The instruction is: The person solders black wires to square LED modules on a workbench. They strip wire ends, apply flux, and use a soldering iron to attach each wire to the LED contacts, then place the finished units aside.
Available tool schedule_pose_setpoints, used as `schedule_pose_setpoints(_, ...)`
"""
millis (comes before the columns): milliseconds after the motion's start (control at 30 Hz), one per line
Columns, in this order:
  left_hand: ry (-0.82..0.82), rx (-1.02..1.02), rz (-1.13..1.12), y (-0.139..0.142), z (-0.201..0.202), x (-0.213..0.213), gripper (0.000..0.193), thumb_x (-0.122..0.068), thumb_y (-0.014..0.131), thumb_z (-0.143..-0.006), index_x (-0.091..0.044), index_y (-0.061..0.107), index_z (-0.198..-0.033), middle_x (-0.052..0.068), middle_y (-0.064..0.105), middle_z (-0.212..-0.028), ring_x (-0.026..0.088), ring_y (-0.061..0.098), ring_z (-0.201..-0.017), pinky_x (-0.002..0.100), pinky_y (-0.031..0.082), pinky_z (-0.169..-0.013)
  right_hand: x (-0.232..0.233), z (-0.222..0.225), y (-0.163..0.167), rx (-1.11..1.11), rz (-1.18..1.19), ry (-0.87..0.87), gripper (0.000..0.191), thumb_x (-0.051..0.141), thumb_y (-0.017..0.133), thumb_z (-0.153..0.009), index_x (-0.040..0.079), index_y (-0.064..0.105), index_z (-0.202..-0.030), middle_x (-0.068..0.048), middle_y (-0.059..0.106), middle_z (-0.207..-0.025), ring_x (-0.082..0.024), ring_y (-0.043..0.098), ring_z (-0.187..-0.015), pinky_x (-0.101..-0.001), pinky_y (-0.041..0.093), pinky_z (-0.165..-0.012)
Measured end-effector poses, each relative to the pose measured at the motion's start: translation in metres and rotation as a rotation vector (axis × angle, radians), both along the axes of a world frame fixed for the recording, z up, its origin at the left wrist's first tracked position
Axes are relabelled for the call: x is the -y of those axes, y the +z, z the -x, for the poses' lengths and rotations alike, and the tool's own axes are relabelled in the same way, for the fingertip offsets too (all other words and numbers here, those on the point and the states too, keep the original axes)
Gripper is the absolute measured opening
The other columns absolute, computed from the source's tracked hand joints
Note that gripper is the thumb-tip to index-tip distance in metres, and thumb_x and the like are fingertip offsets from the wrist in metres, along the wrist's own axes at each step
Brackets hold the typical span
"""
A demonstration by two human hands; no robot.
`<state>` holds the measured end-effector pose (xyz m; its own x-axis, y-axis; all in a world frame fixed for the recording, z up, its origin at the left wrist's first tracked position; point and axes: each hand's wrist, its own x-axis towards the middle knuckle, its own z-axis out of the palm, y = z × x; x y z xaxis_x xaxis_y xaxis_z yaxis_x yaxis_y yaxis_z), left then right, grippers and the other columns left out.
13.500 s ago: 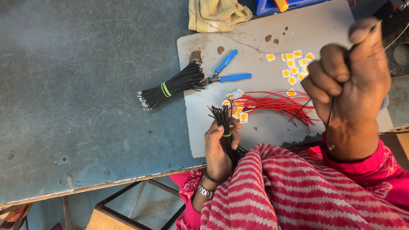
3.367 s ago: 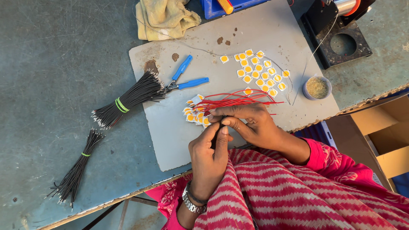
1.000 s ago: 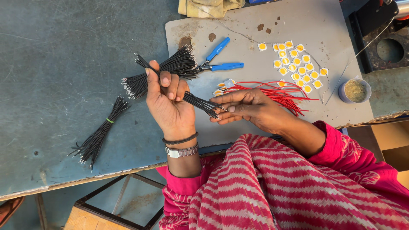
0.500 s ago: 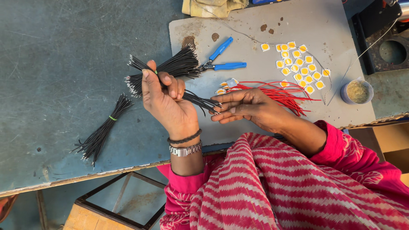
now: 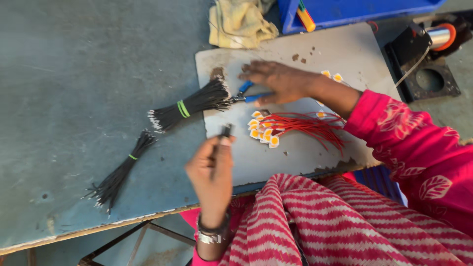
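My left hand (image 5: 213,173) is raised over the table's front edge, shut on a thin bunch of black wires (image 5: 224,133) seen end-on. My right hand (image 5: 277,82) reaches across the grey board (image 5: 305,54) and lies on the blue-handled pliers (image 5: 249,94), fingers spread over the handles. Just below it a fan of red wires (image 5: 308,127) ends in small yellow-and-white square parts (image 5: 262,132). A thick black wire bundle with a green band (image 5: 189,106) lies at the board's left edge. A thinner black bundle (image 5: 120,170) lies further left on the table.
A yellowish rag (image 5: 239,22) lies at the back beside a blue tray (image 5: 354,10). A black metal fixture with a round hole (image 5: 428,76) and an orange-tipped tool (image 5: 441,35) stand at the right. The grey-blue table (image 5: 74,59) extends left.
My right hand let go of the wires and moved up onto the blue pliers. My left hand dropped toward the table's front edge, still holding the thin black wires.
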<state>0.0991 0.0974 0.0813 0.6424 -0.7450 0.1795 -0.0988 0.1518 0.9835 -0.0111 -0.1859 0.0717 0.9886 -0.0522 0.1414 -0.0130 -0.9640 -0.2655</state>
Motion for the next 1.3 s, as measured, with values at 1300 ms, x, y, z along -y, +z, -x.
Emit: schedule_pose_setpoints(1300, -0.201, 0.065, -0.153, -0.005, 0.048, 0.022, 0.016, -0.011, 0.073, -0.094, 0.003, 0.067, -0.089, -0.005, 0.049, -0.059, 0.0, 0.038, -0.056, 0.024, 0.031, -0.046, -0.143, 0.147, -0.002, -0.012, -1.455, -0.257, 0.061, 0.047, 0.05, -0.105, 0.0, 0.049, -0.144, -0.009, 0.062, -0.115, -0.019, 0.061, -0.107, -0.0362, 0.048, -0.098)
